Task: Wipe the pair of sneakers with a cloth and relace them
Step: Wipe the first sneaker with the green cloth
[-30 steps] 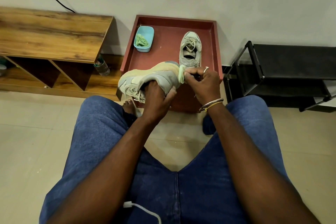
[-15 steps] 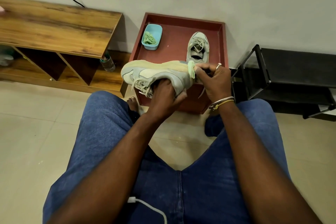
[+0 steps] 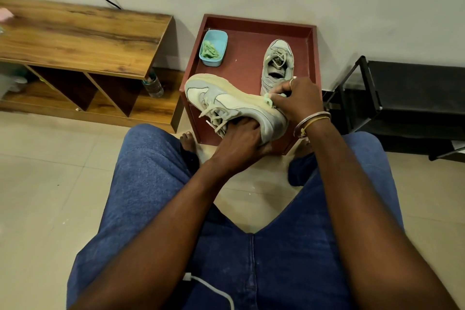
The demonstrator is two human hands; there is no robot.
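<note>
Pale floor tiles (image 3: 50, 196) and a white wall frame a seated person in blue jeans, with a low red counter (image 3: 256, 19) with a raised rim just beyond both hands. The left hand (image 3: 241, 141) grips one sneaker (image 3: 226, 100) from below, fingers curled about its collar and thumb at the heel; whether the fingers reach inside cannot be told. The shoe lies on its side in the air over the near edge of the counter, toe pointing away to the left and laces (image 3: 214, 116) hanging loose. The right hand (image 3: 294, 100), bangles (image 3: 312, 121) at the wrist, pinches a small pale green cloth (image 3: 270, 99) against the sole edge near the heel. The second sneaker (image 3: 278, 63) stands upright on the counter just beyond the right hand, and a blue tub (image 3: 214, 48) holding another green wad sits beyond the left hand. Judged step: wiping the first shoe's midsole, with relacing not yet begun. Risks: the cloth is bunched small, so a firm stroke could pull it out of the pinch, leaving bare fingertips to rub the rubber. The shoe hangs on a single grip near its heel, so sideways wiping pressure could twist it loose and drop it onto the counter rim or the floor. The dangling laces could also catch under the left hand.
</note>
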